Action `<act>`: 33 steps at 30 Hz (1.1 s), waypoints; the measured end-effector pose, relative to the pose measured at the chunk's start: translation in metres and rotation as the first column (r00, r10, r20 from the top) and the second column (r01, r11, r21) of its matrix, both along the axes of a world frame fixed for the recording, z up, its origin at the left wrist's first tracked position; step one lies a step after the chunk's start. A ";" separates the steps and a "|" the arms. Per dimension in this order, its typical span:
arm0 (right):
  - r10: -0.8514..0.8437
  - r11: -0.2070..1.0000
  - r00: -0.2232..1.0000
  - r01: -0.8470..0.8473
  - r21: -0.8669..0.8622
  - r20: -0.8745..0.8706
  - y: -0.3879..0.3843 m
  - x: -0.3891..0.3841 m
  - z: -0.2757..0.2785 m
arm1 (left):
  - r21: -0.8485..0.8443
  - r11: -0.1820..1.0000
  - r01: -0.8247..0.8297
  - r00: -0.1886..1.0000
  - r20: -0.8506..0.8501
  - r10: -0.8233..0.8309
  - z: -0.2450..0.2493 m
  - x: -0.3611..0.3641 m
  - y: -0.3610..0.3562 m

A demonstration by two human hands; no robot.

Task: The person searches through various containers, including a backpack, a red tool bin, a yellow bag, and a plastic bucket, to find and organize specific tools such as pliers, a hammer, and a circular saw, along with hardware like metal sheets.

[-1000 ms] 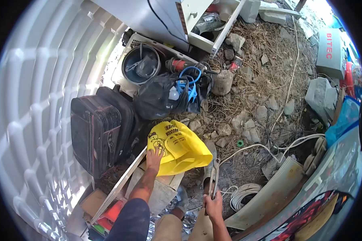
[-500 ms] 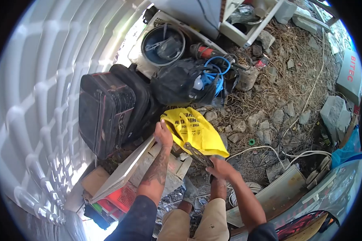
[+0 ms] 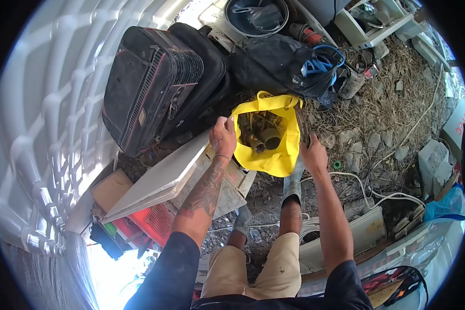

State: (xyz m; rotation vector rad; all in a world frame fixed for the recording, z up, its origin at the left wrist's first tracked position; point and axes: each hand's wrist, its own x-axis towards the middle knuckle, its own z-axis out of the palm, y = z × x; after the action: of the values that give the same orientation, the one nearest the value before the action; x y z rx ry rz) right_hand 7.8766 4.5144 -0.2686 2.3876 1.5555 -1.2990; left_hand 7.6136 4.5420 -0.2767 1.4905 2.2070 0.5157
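A yellow cloth bag (image 3: pixel 274 161) hangs in front of me with its mouth spread wide. Inside it lie several dark, rusty metal pieces, including a short round tube (image 3: pixel 269 137). Fingers of my left hand (image 3: pixel 223 137) are closed on the bag's left rim. My right hand (image 3: pixel 314 155) grips a long, dark, worn metal tool that looks like pliers (image 3: pixel 301 123), which stands upright against the bag's right rim. The tool's jaws are hard to make out here.
Black suitcases (image 3: pixel 155 88) stand at the left by a white board (image 3: pixel 160 178). Beyond the bag lie a black plastic bag (image 3: pixel 274 64) and a bucket (image 3: pixel 256 33). Stones, dry straw and a pale cable (image 3: pixel 346 174) cover the ground at right. A red crate (image 3: pixel 152 223) sits lower left.
The yellow bag has gone from hanging flat to open, with its contents showing. My right hand has moved up and right with the tool, to the bag's right rim. The view has shifted.
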 end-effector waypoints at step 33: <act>-0.664 0.742 0.622 0.613 -0.271 -0.415 -0.173 -0.036 0.010 | -0.428 0.864 0.264 0.681 -0.552 -0.481 0.177 -0.240 0.087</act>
State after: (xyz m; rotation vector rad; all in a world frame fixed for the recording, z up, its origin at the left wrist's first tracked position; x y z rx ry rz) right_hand 7.8410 4.3418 -0.2586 2.8017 0.5753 -2.1895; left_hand 7.3736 4.6288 -0.1001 2.0740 2.1682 -0.5688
